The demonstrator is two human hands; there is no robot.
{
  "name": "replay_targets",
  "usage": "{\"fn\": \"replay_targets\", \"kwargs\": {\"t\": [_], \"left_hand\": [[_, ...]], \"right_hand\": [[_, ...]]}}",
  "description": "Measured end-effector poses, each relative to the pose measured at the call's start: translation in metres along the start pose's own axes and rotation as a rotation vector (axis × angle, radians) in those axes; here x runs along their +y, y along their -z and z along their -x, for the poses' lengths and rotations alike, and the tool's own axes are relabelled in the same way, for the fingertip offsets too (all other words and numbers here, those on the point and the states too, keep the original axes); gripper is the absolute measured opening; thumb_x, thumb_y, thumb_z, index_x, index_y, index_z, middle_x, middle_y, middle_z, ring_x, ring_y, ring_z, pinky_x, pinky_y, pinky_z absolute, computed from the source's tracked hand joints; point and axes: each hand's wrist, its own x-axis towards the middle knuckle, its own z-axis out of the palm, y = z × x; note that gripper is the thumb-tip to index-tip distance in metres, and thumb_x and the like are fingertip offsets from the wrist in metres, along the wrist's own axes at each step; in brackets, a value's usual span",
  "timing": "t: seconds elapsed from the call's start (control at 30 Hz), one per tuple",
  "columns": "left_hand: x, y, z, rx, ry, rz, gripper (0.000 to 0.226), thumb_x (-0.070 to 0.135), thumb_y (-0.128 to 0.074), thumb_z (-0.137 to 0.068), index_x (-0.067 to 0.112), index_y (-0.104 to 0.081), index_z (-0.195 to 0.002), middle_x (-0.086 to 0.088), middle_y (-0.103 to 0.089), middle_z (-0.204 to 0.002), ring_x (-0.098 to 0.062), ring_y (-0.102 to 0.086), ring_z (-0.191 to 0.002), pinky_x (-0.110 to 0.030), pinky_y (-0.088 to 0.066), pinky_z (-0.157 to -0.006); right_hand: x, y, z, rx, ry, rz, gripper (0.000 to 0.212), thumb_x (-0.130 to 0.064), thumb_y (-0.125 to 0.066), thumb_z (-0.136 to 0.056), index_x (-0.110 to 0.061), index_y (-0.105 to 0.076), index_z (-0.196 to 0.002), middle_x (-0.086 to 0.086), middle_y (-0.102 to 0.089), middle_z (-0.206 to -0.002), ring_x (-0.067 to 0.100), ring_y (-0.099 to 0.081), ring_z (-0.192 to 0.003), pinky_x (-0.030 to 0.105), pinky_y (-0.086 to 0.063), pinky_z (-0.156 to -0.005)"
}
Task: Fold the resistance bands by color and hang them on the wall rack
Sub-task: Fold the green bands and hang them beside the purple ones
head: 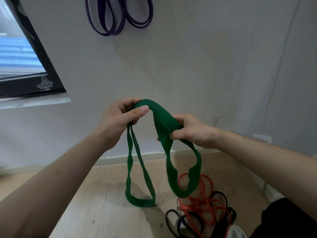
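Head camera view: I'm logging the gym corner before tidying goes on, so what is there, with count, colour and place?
green band: one, green, held up between both hands, loops hanging
purple bands: count unclear, purple, hanging high on the wall
orange bands: count unclear, orange, tangled on the floor
black bands: count unclear, black, in the same tangle
window: one, dark frame, upper left
floor: light wood, below
left hand: grips the green band
right hand: pinches the green band

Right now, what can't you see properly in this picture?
Head view:
- The wall rack: beyond the top edge; only loops of the purple bands show.
- Parts of the green band: hidden inside the left hand and right hand.
- The orange and black bands: tangled, cut by bottom edge; uncountable.
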Motion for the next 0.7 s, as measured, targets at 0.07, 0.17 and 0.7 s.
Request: {"fn": "replay_targets", "kwargs": {"t": [0.07, 0.17, 0.7], "left_hand": [[-0.001, 0.005, 0.001, 0.017, 0.012, 0.002, 0.041, 0.039, -0.073, -0.076, 0.011, -0.075, -0.106, 0.001, -0.051, -0.072, -0.014, -0.044, -0.066, -0.021, -0.038, -0.062], [-0.003, 0.010, 0.004, 0.018, 0.025, -0.010, 0.040, 0.039, -0.073, -0.076, 0.012, -0.075, -0.104, -0.003, -0.050, -0.073, -0.017, -0.044, -0.066, -0.024, -0.038, -0.064], [0.008, -0.001, 0.011, -0.248, 0.139, -0.308, 0.041, 0.036, -0.088, -0.065, 0.016, -0.078, -0.099, -0.007, -0.077, -0.092, -0.027, -0.072, -0.088, -0.037, -0.058, -0.081]], "right_hand": [[0.002, 0.003, 0.000, 0.014, -0.030, 0.063, 0.027, 0.015, -0.058, -0.090, 0.011, -0.062, -0.116, 0.026, -0.069, -0.108, 0.029, -0.069, -0.101, 0.042, -0.054, -0.099], [0.003, 0.005, 0.003, 0.020, -0.055, 0.102, 0.023, 0.005, -0.066, -0.091, 0.004, -0.068, -0.114, 0.022, -0.072, -0.112, 0.029, -0.071, -0.105, 0.034, -0.055, -0.100], [-0.005, -0.001, 0.009, -0.007, 0.026, 0.184, 0.017, -0.003, -0.073, -0.088, -0.001, -0.069, -0.105, 0.010, -0.075, -0.096, 0.023, -0.073, -0.091, 0.030, -0.058, -0.087]]}}
